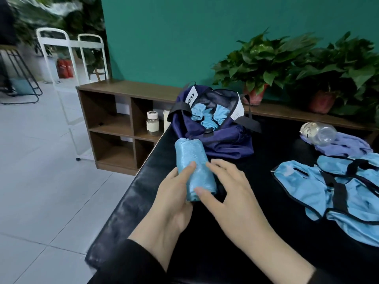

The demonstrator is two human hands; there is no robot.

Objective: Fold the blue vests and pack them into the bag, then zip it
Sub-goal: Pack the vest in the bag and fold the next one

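A rolled-up light blue vest (pixel 192 160) is held upright over the left part of the black table (pixel 266 201). My left hand (pixel 174 199) grips its lower half from the left, thumb across the front. My right hand (pixel 229 191) touches the roll from the right with spread, fairly straight fingers. Behind it a navy bag (pixel 223 140) lies open, with rolled blue vests (pixel 209 115) inside. Unfolded blue vests with black trim (pixel 332 191) lie spread at the table's right.
A clear plastic bottle (pixel 319 133) lies on purple cloth (pixel 348 146) at the far right. A brown shelf unit (pixel 114 124) holding a jar (pixel 152 123) stands behind the table. Potted plants (pixel 264 64) line the teal wall. A white rack (pixel 69 78) stands on the tiled floor at left.
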